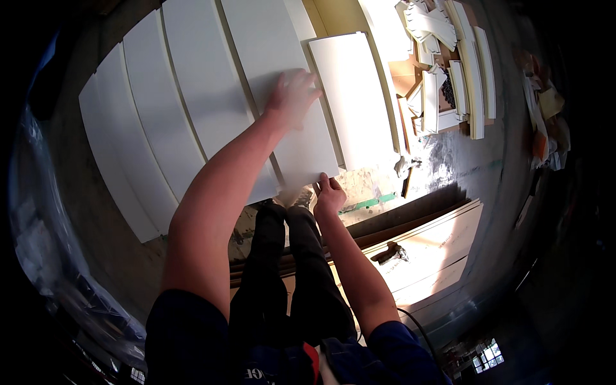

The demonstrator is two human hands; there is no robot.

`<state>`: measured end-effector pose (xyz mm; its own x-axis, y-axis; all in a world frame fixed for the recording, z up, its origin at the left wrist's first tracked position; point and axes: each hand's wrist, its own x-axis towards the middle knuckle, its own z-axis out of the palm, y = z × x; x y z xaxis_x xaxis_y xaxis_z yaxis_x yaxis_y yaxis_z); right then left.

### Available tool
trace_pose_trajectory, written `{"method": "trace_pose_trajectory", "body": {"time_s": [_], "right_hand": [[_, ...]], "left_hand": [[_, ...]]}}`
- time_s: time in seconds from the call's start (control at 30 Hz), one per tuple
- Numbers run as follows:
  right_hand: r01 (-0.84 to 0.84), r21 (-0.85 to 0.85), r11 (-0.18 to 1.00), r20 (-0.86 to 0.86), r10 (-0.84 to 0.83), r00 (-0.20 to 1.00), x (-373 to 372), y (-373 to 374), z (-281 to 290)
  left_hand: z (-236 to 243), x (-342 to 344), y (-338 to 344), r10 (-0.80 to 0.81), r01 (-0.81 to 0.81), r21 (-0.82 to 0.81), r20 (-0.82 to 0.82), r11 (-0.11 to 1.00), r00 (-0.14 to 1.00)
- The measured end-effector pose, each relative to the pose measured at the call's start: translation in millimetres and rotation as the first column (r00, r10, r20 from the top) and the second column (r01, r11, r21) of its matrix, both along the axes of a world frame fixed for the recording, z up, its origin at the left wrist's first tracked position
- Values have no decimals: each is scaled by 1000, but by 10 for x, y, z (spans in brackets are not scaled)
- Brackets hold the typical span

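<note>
Several long white panels [151,96] lie side by side across the upper left of the head view. My left hand [295,93] rests on the face of one white board [253,45], its fingers spread and somewhat blurred. My right hand [328,196] pinches that board's lower right corner, thumb on top and fingers partly hidden beneath. A shorter white panel [350,96] lies alongside to the right, beside a pale yellow surface [330,13] at the top.
Narrow white offcuts [475,77] are piled at the upper right, with more scraps [545,115] beyond. Large boards [436,244] lie behind my legs at lower right, with a dark object on them. Translucent plastic sheeting [45,244] runs along the left. My legs and feet are below the panels.
</note>
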<state>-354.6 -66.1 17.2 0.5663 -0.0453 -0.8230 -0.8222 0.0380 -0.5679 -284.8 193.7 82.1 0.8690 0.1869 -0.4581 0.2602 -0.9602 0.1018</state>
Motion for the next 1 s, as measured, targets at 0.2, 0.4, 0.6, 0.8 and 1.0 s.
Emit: {"method": "trace_pose_trajectory", "body": {"time_s": [0.2, 0.4, 0.6, 0.8, 1.0], "right_hand": [[0, -7, 1000, -18, 0, 1000, 31, -40, -34], [28, 21, 999, -7, -28, 1000, -11, -42, -108], [24, 30, 999, -14, -24, 1000, -12, -45, -93], [29, 37, 999, -6, -28, 1000, -19, -50, -102], [-8, -1, 1000, -29, 8, 1000, -29, -18, -22]], "left_hand": [[27, 289, -11, -57, 59, 20, -96, 998, 994], [-42, 258, 38, -60, 63, 24, -92, 998, 994], [43, 266, 15, -67, 72, 28, -138, 997, 988], [22, 244, 2, -63, 70, 54, -125, 996, 990], [-154, 122, 4, -53, 54, 40, -48, 998, 997]]}}
